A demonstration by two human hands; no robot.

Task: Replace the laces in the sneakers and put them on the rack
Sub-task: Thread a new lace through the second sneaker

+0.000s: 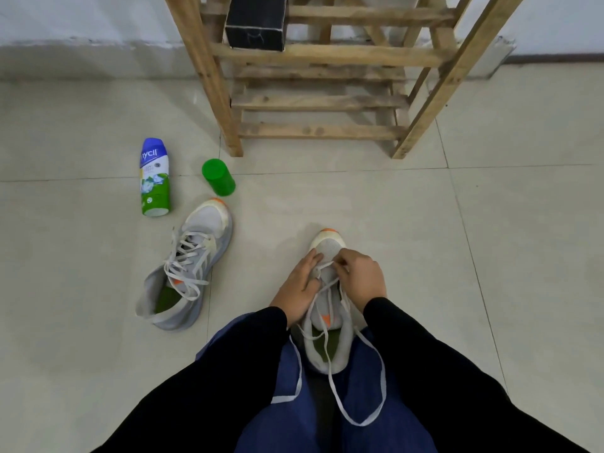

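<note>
A grey sneaker with an orange toe tip stands on the floor between my knees, toe pointing away. My left hand rests on its left side with fingers laid over the lower eyelets. My right hand pinches the white lace near the toe end of the lacing. The lace's long ends trail back over my blue trousers in loose loops. A second grey sneaker, laced, lies to the left on the tiles.
A wooden slatted rack stands ahead against the wall, with a black box on an upper shelf. A blue-and-green bottle lies on the floor at left, a green cap beside it.
</note>
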